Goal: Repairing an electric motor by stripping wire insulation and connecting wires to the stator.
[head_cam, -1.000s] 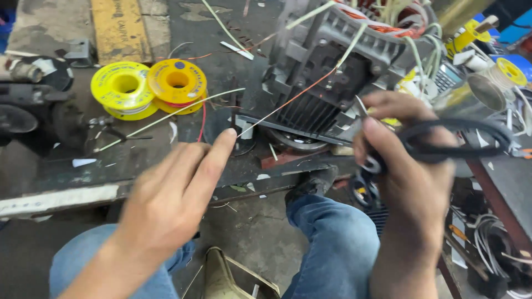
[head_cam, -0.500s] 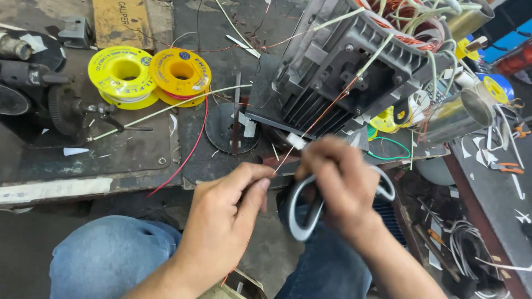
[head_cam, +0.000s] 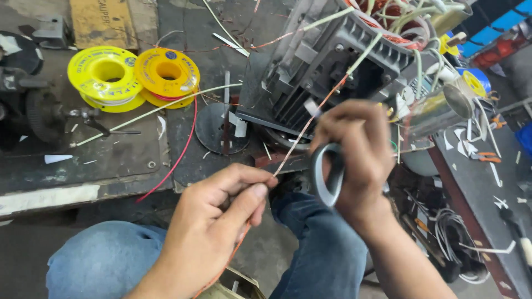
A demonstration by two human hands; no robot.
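My left hand (head_cam: 219, 221) pinches a thin copper-coloured wire (head_cam: 310, 123) between thumb and forefinger, just in front of my knees. The wire runs up and right to a dark finned motor housing (head_cam: 321, 61) lying on the workbench, whose open end shows copper windings and pale sleeved leads. My right hand (head_cam: 360, 155) is closed around the grey loop handle of a pair of scissors (head_cam: 327, 177), held beside the wire and a little right of my left hand. The scissor blades are hidden behind the hand.
Two yellow wire spools (head_cam: 138, 75) sit on the dark workbench (head_cam: 111, 160) at left, with a red wire (head_cam: 180, 155) trailing off its edge. A black disc (head_cam: 221, 128) lies near the motor. Tools and cables litter the floor at right (head_cam: 454, 232). My jeans-clad knees (head_cam: 310, 243) are below.
My left hand went from reaching toward the bench to pinching the wire. My right hand brought the scissors in from the right, close to the wire. The view shifted slightly.
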